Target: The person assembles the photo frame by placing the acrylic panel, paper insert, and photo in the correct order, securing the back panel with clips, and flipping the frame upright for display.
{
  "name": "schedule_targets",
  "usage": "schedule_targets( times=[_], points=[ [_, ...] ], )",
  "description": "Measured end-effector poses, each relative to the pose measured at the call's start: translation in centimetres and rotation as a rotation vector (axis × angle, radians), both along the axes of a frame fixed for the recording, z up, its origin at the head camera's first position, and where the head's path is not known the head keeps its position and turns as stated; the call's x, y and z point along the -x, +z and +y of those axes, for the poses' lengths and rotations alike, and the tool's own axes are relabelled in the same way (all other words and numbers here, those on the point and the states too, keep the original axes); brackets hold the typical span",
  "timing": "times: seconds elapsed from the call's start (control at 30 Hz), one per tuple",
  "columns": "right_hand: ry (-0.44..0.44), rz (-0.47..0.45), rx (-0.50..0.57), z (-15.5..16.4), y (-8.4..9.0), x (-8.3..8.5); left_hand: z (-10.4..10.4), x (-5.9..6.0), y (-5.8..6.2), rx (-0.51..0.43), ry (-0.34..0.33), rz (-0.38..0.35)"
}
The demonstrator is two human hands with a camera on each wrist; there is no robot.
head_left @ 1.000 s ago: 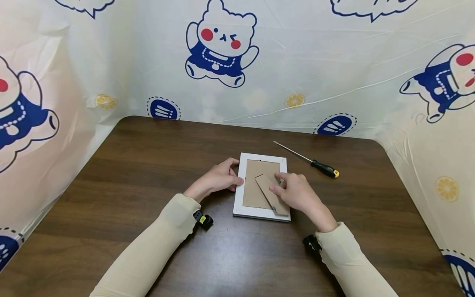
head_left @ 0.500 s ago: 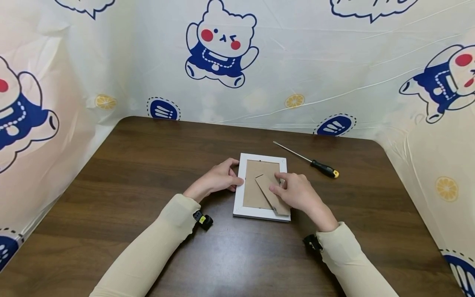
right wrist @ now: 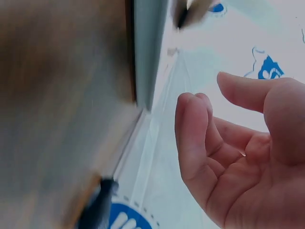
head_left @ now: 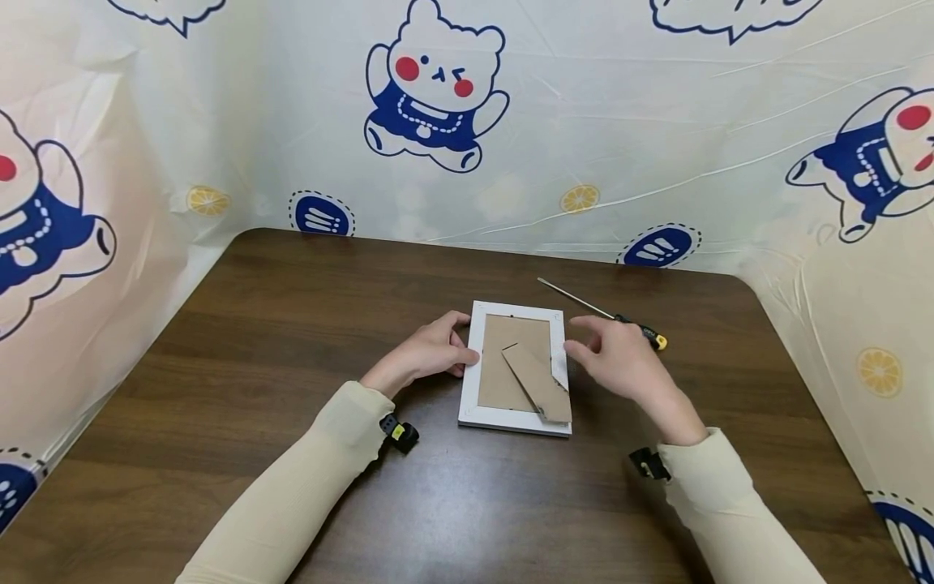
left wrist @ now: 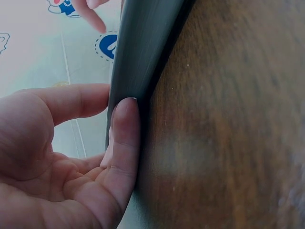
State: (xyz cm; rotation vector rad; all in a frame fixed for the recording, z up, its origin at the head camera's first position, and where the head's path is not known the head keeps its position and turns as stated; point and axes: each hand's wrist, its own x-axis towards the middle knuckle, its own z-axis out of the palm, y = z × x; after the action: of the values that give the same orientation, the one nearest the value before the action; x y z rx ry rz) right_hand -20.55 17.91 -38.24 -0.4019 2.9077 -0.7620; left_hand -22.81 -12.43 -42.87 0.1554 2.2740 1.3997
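A white picture frame (head_left: 472, 377) lies back side up on the table, its brown backing board (head_left: 496, 373) showing. On the board a cardboard stand leg (head_left: 536, 381) slants across the lower right corner. My left hand (head_left: 430, 347) holds the frame's left edge, thumb on top and fingers along the side (left wrist: 126, 138). Just off the frame's right side hovers my right hand (head_left: 620, 357), its fingers loosely bent with nothing between them. Behind that hand, partly covered by it, lies a flathead screwdriver (head_left: 576, 300) with a black and yellow handle.
The dark wooden table (head_left: 292, 324) has a patterned curtain (head_left: 584, 122) with cartoon bears behind it and at both sides. Each sleeve cuff carries a small black camera (head_left: 400, 432).
My right hand has let go of the stand leg and moved right, off the frame and toward the screwdriver. My left hand and the frame have stayed in place.
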Motion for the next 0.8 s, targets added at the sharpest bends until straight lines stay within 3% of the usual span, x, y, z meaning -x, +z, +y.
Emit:
schedule_targets(
  times=[0.2, 0.43, 0.8],
  points=[
    [-0.027, 0.045, -0.037, 3.2, 1.6, 1.3, 0.0, 0.0, 0.0, -0.008, 0.005, -0.006],
    [-0.041, 0.069, -0.100, 6.5, 2.2, 3.1, 0.0, 0.1, -0.2, -0.018, 0.010, -0.013],
    [0.011, 0.084, -0.133, 9.5, 0.2, 5.4, 0.0, 0.1, -0.3, -0.019, 0.011, -0.009]
  ],
)
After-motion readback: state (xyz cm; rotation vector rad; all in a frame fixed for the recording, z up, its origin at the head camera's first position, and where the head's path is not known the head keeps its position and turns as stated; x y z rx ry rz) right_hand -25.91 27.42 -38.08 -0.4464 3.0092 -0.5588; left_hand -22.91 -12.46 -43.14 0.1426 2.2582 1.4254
